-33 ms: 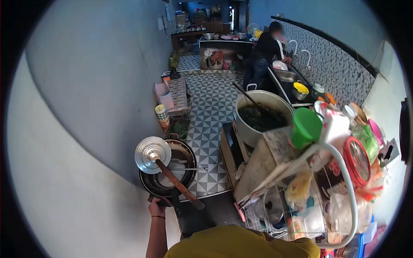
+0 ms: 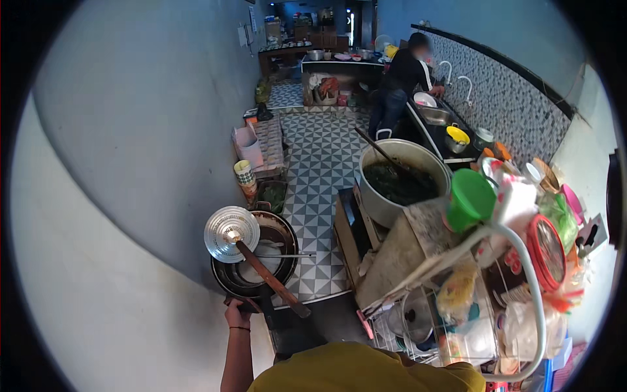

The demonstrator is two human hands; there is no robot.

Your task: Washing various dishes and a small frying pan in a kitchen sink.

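My left hand (image 2: 238, 315) is closed round the near handle of a large dark wok (image 2: 220, 277), at the lower left beside the wall. Across the wok lies a skimmer (image 2: 228, 225) with a round perforated metal head and a long brown wooden handle, its head overhanging the left rim. A thin metal rod (image 2: 287, 256) sticks out over the right rim. Inside the wok shows a pale, rounded surface that I cannot make out. My right hand is out of sight, with only my yellow top at the lower edge.
Right of the wok, a big metal pot (image 2: 366, 189) of dark contents stands on a stove. A green plastic bin (image 2: 471, 196) and a crowded wire rack (image 2: 539, 326) are nearer. Patterned tiles (image 2: 307, 196) cover the floor ahead. Another person (image 2: 401, 81) stands at the sink.
The green bin, pot and rack appear slightly farther right in the view. My left hand and the wok look nearly the same.
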